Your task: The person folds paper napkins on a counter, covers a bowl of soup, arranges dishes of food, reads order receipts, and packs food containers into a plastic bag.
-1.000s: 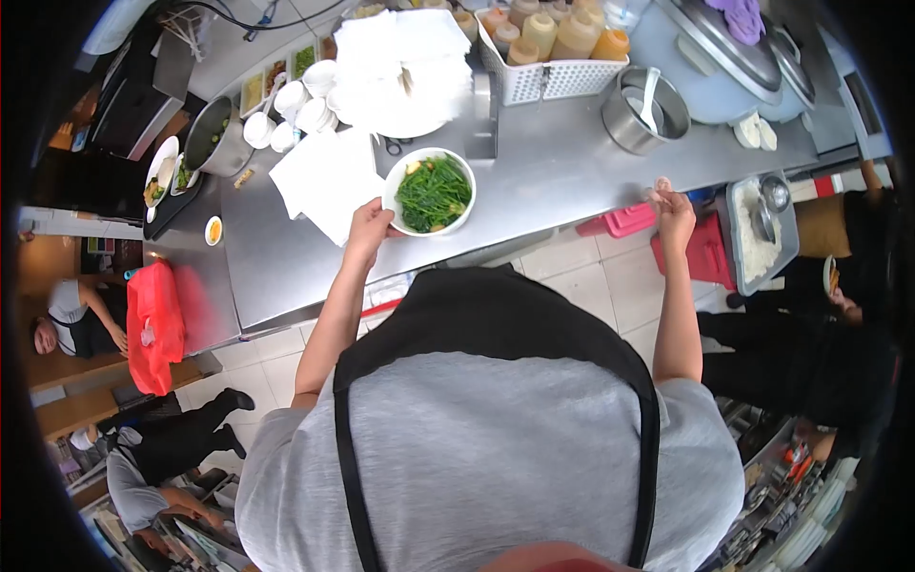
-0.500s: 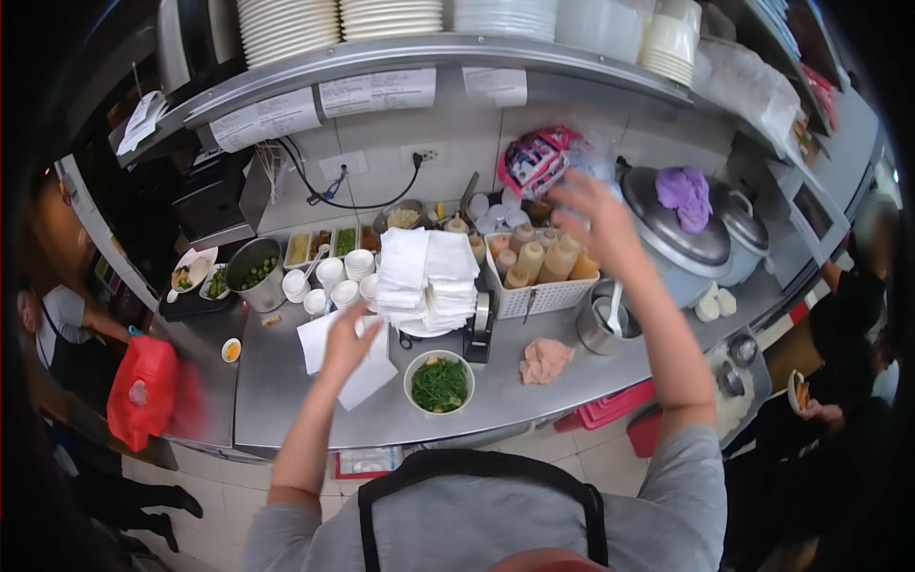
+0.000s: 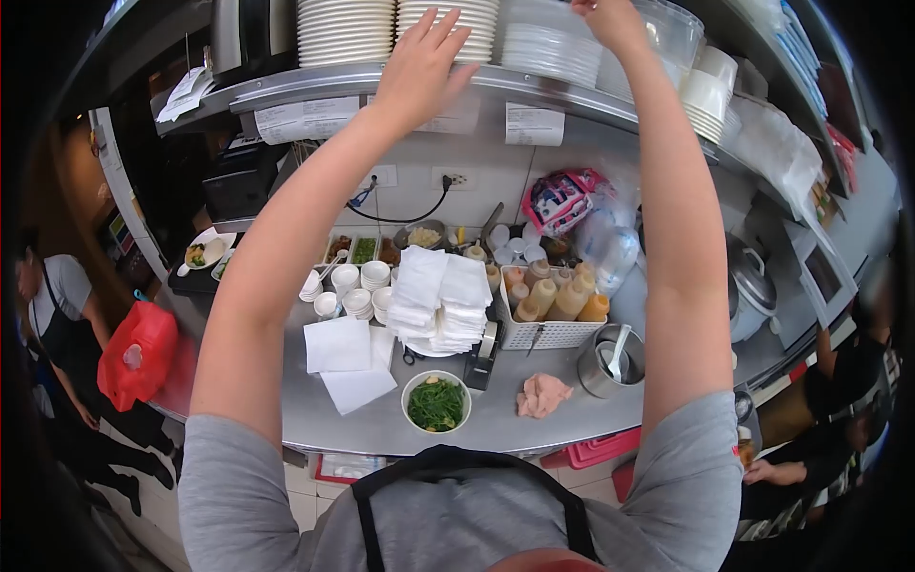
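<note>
My left hand [image 3: 424,67] is raised to the shelf, fingers spread, in front of stacked white plates [image 3: 345,33]; whether it touches them is unclear. Up at the top edge of the view, my right hand [image 3: 610,17] is partly cut off, near clear plastic containers [image 3: 658,43] and stacked plastic lids [image 3: 548,48]. Its visible fingers look curled together, and anything in them is hidden. Below, on the steel counter, sits a white bowl of cooked leafy greens [image 3: 436,404]. Behind the bowl is a pile of folded white paper napkins [image 3: 438,300].
A white basket of squeeze bottles [image 3: 543,334], a metal pot with a spoon [image 3: 600,367] and a pink cloth [image 3: 543,395] are at right. Small white cups [image 3: 357,303] and loose white sheets [image 3: 338,345] lie left. The shelf edge [image 3: 477,78] runs across. People stand at both sides.
Both my hands have risen from over the counter to the shelf, the left from beside the napkins, the right from near the pink bag. The view has shifted slightly.
</note>
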A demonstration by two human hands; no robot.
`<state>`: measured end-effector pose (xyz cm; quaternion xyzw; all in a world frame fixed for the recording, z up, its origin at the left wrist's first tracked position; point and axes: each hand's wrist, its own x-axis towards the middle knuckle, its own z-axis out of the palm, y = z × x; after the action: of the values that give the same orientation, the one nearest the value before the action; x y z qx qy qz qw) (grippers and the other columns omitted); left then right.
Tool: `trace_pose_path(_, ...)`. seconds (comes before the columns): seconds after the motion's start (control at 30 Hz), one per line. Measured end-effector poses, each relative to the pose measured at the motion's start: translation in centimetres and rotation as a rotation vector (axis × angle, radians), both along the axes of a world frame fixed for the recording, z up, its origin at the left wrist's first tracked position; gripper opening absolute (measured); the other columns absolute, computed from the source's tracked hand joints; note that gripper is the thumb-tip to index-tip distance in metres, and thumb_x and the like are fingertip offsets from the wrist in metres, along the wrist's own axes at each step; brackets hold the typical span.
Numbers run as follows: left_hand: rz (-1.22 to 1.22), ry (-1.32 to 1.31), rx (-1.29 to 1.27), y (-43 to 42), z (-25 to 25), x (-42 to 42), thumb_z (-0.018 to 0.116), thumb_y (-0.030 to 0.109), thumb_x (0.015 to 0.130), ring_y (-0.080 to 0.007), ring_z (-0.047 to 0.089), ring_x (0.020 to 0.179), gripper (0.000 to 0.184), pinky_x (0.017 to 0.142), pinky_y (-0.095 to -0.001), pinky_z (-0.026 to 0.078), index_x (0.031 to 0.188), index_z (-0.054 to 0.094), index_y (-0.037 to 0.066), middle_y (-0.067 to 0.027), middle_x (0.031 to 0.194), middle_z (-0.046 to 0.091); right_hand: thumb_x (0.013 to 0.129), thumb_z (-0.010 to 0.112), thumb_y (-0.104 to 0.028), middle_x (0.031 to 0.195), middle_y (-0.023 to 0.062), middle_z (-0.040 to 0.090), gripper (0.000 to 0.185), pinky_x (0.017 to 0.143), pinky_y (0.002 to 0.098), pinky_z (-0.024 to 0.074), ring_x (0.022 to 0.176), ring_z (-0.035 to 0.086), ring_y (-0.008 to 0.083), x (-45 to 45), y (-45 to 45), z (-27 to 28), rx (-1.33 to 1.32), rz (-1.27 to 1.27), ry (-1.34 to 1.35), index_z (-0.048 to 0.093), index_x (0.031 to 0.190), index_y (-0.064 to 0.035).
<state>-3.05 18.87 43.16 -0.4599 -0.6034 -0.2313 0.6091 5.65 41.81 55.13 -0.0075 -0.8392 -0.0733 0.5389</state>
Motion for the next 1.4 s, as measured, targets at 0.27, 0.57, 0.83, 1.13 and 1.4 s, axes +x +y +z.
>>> trace_pose_path(0.27, -0.717, -0.871, 0.155, 4.7, 3.5, -2.2, 0.058, 0.021, 0.080, -0.0288, 0.058, 0.091, 0.030, 0.082, -0.0355, 0.045, 0.102, 0.059, 0.000, -0.0163, 0.105, 0.059, 0.075, 0.059, -0.013, 0.077, 0.0147, 0.061, 0.009, 0.070, 0.0403, 0.0447, 0.080, 0.059, 0.0312, 3.6, -2.1, -1.9, -0.007, 0.194, 0.146, 0.062, 0.079, -0.0055)
trace_pose_path(0.57, -0.548, -0.318, 0.150, 9.7, 5.3, -0.4, 0.059, 0.007, 0.070, -0.0337, 0.053, 0.094, 0.019, 0.084, -0.0389, 0.042, 0.089, 0.063, 0.002, -0.0176, 0.095, 0.057, 0.076, 0.059, -0.016, 0.077, 0.0173, 0.062, 0.012, 0.068, 0.0403, 0.0451, 0.078, 0.060, 0.0325, -1.3, 2.8, -1.9, -0.076, 0.072, 0.072, 0.062, 0.078, -0.0044)
trace_pose_path(0.83, -0.301, -0.437, -0.073, 10.7, 5.6, -1.2, 0.052, 0.017, 0.079, -0.0342, 0.054, 0.095, 0.024, 0.085, -0.0397, 0.043, 0.096, 0.063, 0.004, -0.0187, 0.101, 0.058, 0.080, 0.054, -0.009, 0.077, 0.0177, 0.061, 0.010, 0.067, 0.0358, 0.0445, 0.076, 0.060, 0.0290, 0.2, 3.4, 0.4, -0.264, 0.390, 0.553, 0.057, 0.084, -0.0007)
trace_pose_path(1.13, -1.598, -1.245, 0.147, 6.0, 5.1, -1.7, 0.043, 0.024, 0.090, -0.0173, 0.058, 0.093, 0.033, 0.073, -0.0305, 0.049, 0.109, 0.052, -0.002, -0.0115, 0.100, 0.061, 0.073, 0.053, 0.004, 0.104, 0.0094, 0.060, 0.023, 0.082, 0.0366, 0.0457, 0.095, 0.056, 0.0294, 5.9, 0.3, -8.9, 0.560, 0.345, 0.394, 0.058, 0.093, -0.0062)
trace_pose_path(1.4, -1.426, -1.109, 0.155, 4.2, 2.2, 6.0, 0.052, 0.011, 0.087, -0.0136, 0.060, 0.083, 0.024, 0.070, -0.0250, 0.049, 0.108, 0.051, -0.001, -0.0081, 0.094, 0.062, 0.085, 0.054, -0.008, 0.116, 0.0090, 0.055, 0.021, 0.086, 0.0288, 0.0418, 0.105, 0.053, 0.0217, 6.0, -5.0, -10.6, 0.113, 0.482, 0.378, 0.057, 0.104, -0.0025)
